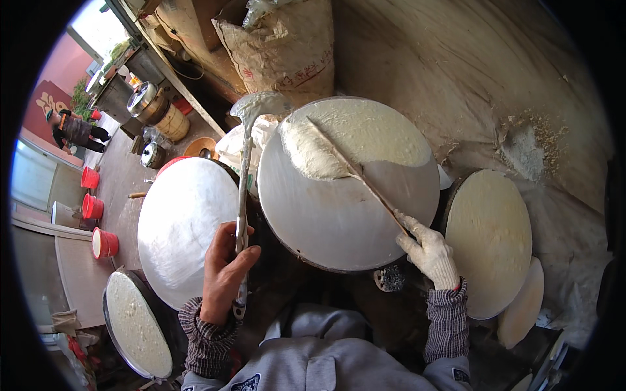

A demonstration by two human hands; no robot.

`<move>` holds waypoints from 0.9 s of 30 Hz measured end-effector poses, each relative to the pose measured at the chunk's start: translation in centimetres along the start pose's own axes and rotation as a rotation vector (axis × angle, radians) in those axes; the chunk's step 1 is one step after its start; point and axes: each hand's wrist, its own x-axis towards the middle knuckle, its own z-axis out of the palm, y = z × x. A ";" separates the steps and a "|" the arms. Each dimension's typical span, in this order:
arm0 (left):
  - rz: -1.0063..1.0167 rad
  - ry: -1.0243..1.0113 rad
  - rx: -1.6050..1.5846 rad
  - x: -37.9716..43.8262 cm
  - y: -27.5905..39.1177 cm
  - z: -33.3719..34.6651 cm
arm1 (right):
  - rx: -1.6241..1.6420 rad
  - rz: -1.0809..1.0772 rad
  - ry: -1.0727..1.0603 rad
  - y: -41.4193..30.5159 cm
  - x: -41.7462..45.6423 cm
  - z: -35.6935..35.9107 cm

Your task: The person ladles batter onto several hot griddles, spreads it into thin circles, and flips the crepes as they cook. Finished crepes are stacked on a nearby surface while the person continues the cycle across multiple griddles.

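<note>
My bare left hand (226,271) grips the handle of a long metal ladle (243,171), held upright. Pale batter coats the ladle's bowl at the top. My right hand (430,254), in a white knit glove, holds the end of a thin wooden batter spreader (361,178). The spreader slants across a large round griddle (337,220) in front of me. A layer of wet batter (371,134) covers the griddle's far part, with a thicker mass at the left against the spreader. Smooth grey metal shows on the near part.
A shiny round griddle (188,234) stands at left. Batter-covered griddles stand at lower left (137,325) and right (489,244). Behind the middle griddle is a large sack (288,54) bearing writing. Red buckets (105,243) line the floor. Another person (76,129) is far off at left.
</note>
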 end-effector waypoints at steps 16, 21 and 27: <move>-0.040 -0.150 -0.354 -3.3 2.0 -1.6 | -0.159 -0.063 -0.177 -2.6 3.4 0.6; -0.015 -0.216 -0.524 -3.6 2.6 -1.2 | 0.088 0.059 -0.164 -2.0 2.8 -1.2; 0.081 -0.305 -0.626 -4.2 2.8 -2.1 | -0.159 -0.218 -0.128 -1.3 0.8 0.6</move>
